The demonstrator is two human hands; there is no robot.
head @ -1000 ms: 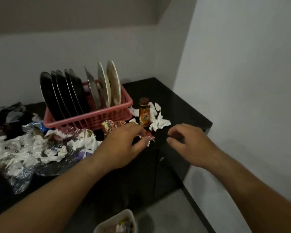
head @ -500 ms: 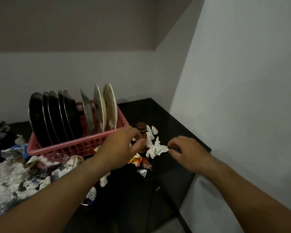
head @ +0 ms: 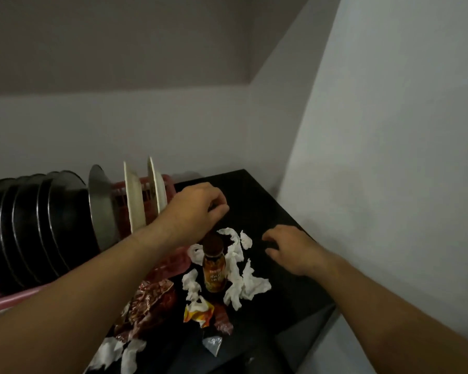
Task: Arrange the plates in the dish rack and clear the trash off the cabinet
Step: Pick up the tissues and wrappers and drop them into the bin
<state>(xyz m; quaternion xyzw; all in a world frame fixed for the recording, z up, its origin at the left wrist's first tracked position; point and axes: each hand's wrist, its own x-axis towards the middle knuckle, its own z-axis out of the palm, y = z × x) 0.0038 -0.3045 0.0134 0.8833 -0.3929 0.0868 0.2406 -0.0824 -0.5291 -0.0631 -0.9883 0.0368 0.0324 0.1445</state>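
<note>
A pink dish rack (head: pixel 173 261) holds several black plates (head: pixel 25 225), a steel plate (head: pixel 100 206) and two white plates (head: pixel 134 201) upright. My left hand (head: pixel 197 209) hovers with its fingers pinched together beside the rack's right end, just above the cap of a small brown bottle (head: pixel 214 268); nothing shows in it. My right hand (head: pixel 289 249) floats over the black cabinet top (head: pixel 268 201) to the right of the bottle, its fingers spread and empty. Torn white tissue (head: pixel 251 284) lies around the bottle.
In front of the bottle lie a crumpled red-brown foil wrapper (head: pixel 149 298), a yellow wrapper (head: pixel 200 315), a red wrapper (head: pixel 223 319) and a silver scrap (head: pixel 212 344). More white tissue (head: pixel 119 354) lies at the front left. Walls close the cabinet at the back and right.
My left hand has moved from the wrappers at the front edge, past the bottle, toward the rack's right end. The view has tilted up and drawn closer. My right hand has barely shifted.
</note>
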